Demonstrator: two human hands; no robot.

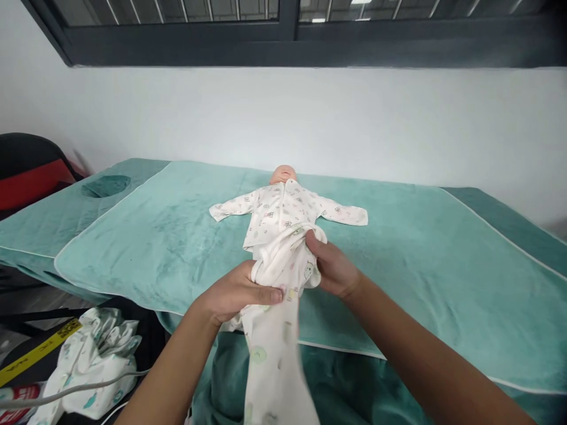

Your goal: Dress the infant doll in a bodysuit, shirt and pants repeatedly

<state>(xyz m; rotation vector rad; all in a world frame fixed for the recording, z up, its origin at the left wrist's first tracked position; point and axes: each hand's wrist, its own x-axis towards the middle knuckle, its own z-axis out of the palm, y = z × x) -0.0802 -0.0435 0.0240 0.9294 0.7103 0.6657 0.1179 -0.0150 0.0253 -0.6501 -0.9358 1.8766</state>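
One green-covered bed [420, 265] fills most of our view, its near edge crossing below both hands. Two bare arms reach in from the lower corners and converge at the middle, the right one stretched farther forward. Between them we find a white printed garment [274, 366], gathered at the waist of a doll [283, 173] and hanging down over the bed's near edge toward us. The doll lies on its back in a patterned top [283, 206], head toward the wall, sleeves spread wide.

Left hand [241, 292]: wrist bent inward, thumb laid flat across the cloth and pointing right, grip clamped on the garment's left side. Right hand [330, 262]: higher up and nearer the doll, thumb pressed on the bunched cloth by the top's hem, grip closed on the garment too.

Hard to make out: the garment's lower end runs out of frame, its print smeared there. We cannot tell how much of the doll's lower body sits inside the folds. Its hands do not show beyond the cuffs. Most fingers of both hands are behind the cloth. At lower left, a crumpled white bundle [97, 354] is partly crossed by a grey cable [75, 389].
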